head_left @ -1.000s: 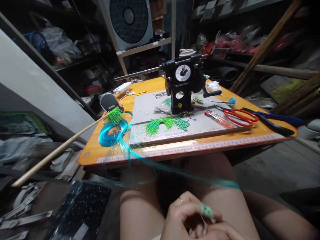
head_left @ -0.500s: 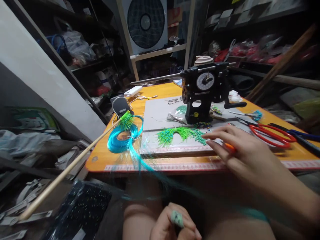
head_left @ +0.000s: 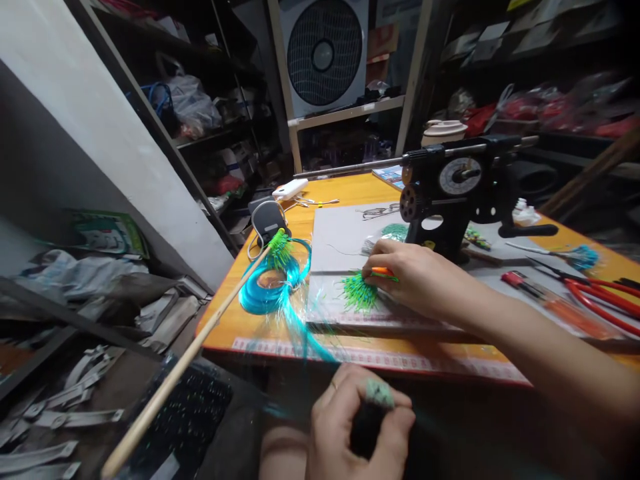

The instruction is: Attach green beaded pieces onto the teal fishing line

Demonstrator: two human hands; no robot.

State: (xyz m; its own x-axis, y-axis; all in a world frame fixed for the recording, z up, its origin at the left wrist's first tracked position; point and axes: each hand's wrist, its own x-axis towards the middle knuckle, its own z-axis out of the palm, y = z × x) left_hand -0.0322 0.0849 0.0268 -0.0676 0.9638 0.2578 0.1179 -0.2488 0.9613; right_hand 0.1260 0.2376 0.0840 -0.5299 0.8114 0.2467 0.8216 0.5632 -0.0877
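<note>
Now right hand (head_left: 420,280) pinches an orange-handled tool (head_left: 384,272), long axis lying left-right, over green pin bundle (head_left: 359,293). Left hand (head_left: 357,427) curled around teal-tipped dark bundle (head_left: 373,417), tip up.

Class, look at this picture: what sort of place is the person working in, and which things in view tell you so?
Probably a small craft workshop or storeroom. A hand-cranked winding machine stands on the orange table, red scissors lie beside it, and cluttered shelves fill the background.

Orange table (head_left: 350,190), turquoise strands (head_left: 273,293), possibly green-tipped pins (head_left: 357,293)
</note>
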